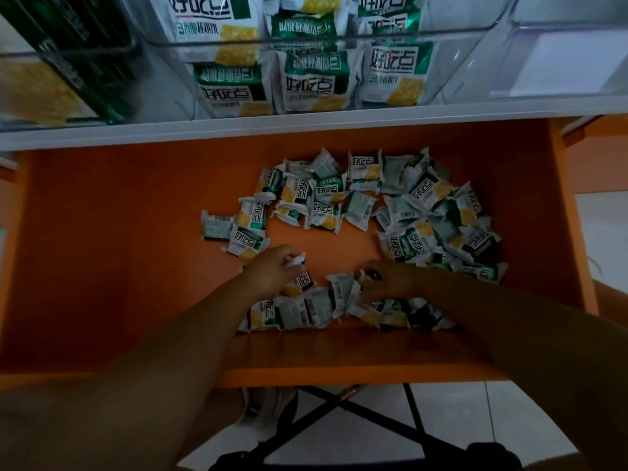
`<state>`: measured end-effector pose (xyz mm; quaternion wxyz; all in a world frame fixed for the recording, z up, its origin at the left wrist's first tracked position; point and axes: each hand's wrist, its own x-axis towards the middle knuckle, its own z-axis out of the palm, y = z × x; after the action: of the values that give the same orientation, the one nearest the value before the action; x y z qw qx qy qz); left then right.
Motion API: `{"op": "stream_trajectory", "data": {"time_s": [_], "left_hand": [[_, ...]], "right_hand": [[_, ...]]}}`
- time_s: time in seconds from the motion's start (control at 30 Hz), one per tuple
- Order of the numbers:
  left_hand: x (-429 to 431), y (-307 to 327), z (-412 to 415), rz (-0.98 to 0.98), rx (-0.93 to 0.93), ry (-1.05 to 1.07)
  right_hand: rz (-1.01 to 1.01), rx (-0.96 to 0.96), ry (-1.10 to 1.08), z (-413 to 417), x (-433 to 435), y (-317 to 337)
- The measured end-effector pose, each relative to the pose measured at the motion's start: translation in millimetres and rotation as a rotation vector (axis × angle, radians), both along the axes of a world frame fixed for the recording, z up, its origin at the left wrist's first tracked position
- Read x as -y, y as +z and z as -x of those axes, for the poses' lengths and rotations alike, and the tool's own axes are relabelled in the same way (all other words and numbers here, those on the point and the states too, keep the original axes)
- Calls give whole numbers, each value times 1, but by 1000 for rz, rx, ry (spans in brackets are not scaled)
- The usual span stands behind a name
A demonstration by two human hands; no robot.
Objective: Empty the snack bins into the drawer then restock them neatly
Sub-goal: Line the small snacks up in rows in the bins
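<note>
The left hand (272,268) is curled round a small white-and-green snack packet (301,270), its crimped white end sticking out past the fingers. The right hand (390,280) is just beside it, fingers bent and pinching the crimped end of a pale green packet (341,288) lying back side up. Both hands reach down into the open orange drawer (119,266), at the near edge of a rough ring of loose packets (424,205) of the same kind. These are scattered across the drawer floor, thickest on the right, some showing printed fronts and others barcoded backs.

Above the drawer, a white shelf (306,125) carries a clear plastic bin (458,62) with more of these packets standing in rows inside it (306,83). To its left is another clear bin (68,79) with dark green and yellow contents, too blurred to make out.
</note>
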<state>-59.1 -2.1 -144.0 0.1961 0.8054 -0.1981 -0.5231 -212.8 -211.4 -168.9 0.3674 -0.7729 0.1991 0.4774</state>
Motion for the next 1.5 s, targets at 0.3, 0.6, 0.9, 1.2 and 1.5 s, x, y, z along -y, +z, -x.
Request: {"op": "stream_trajectory", "data": {"time_s": [0.3,0.6,0.9,1.2,1.5], "left_hand": [[0,6,2,1,-13,49],[10,51,15,141,-9,267],[-6,43,16,124,-27,220],[3,42,10,90,-41,278],[28,107,15,385,-351,606]], "right_hand": [[88,107,12,-1,-5,-6],[66,139,-184,2,6,33],[78,9,129,-6,-27,3],[80,80,-49,-14,-23,22],[3,361,-402,-33,-6,160]]}}
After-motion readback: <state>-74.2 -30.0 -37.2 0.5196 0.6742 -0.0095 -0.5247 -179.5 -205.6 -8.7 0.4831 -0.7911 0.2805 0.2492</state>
